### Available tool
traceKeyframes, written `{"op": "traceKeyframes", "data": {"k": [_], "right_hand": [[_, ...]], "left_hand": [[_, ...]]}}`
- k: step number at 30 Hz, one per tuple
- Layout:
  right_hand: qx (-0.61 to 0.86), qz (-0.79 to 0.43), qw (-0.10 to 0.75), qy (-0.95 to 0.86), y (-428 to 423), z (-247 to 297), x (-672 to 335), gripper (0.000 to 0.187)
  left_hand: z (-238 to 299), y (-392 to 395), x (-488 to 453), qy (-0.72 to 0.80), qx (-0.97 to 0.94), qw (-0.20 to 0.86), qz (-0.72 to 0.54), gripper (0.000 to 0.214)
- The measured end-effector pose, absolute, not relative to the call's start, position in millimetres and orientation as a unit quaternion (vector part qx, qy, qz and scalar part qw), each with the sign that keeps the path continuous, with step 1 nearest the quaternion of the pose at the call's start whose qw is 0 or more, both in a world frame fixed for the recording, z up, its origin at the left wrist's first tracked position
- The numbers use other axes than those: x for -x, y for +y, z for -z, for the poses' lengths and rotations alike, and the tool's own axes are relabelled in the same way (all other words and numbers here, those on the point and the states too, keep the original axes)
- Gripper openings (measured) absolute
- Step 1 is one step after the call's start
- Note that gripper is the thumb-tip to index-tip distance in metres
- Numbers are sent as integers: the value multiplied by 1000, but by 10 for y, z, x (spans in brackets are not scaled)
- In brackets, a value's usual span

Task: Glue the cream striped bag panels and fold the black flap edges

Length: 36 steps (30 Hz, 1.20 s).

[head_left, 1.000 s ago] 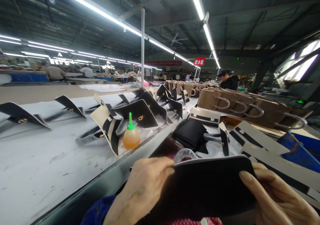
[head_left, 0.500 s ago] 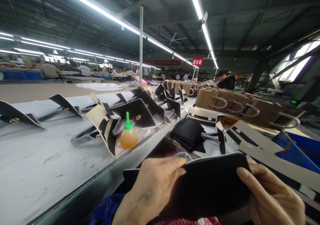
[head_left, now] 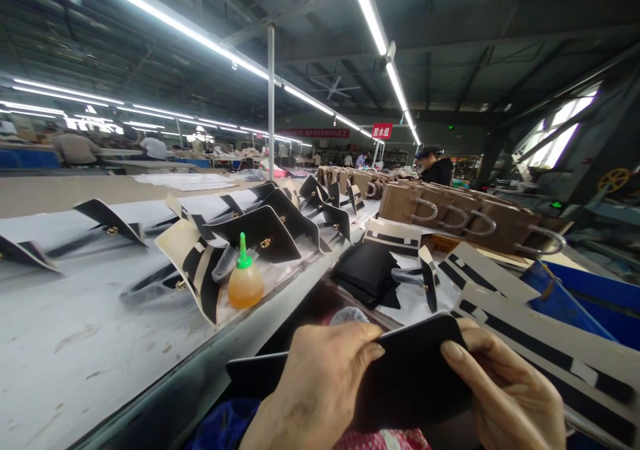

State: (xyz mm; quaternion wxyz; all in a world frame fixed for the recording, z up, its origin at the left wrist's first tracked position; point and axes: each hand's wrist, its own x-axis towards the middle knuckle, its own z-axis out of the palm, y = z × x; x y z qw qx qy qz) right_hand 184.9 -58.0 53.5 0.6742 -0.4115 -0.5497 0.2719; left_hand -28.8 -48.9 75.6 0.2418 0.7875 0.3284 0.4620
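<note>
A black bag panel [head_left: 413,373] with a thin pale edge is held low in front of me by both hands. My left hand [head_left: 325,370] pinches its top edge between thumb and fingers. The panel's left end sticks out beyond that hand. At the right corner, my right hand [head_left: 510,383] grips it, thumb on the near face and fingers behind. Just past my hands lies a stack of black pieces [head_left: 367,270]. On the table to the left stands a squeeze bottle [head_left: 246,283] with a green nozzle and amber liquid inside.
Several black and cream bag flaps [head_left: 257,230] with gold clasps stand along the white table [head_left: 90,317]. Brown bags [head_left: 450,203] with wrapped handles line the right. Beige panels [head_left: 540,343] with black strips lie near a blue bin [head_left: 590,297]. A person [head_left: 437,167] is farther back.
The view has turned slightly, so the table and its contents sit farther left. Both hands keep hold of the panel, and the right hand appears a little nearer the left.
</note>
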Motion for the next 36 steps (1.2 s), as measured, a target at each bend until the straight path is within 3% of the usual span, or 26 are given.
{"op": "traceKeyframes", "data": {"k": [9, 14, 24, 32, 36], "right_hand": [[373, -130, 711, -581, -559, -574, -1713, 13], [367, -128, 727, -566, -581, -621, -1626, 15], [380, -141, 727, -555, -631, -581, -1585, 15], [377, -155, 703, -583, -656, -578, -1579, 15], [383, -152, 694, -590, -658, -551, -1582, 16]], "left_hand": [[-622, -452, 321, 306, -798, 158, -494, 24], [-630, -486, 329, 289, -804, 114, -508, 17], [-485, -450, 427, 350, -790, 120, -489, 15], [-739, -410, 216, 269, -795, 237, -490, 20], [-806, -379, 28, 224, -791, 201, -532, 22]]}}
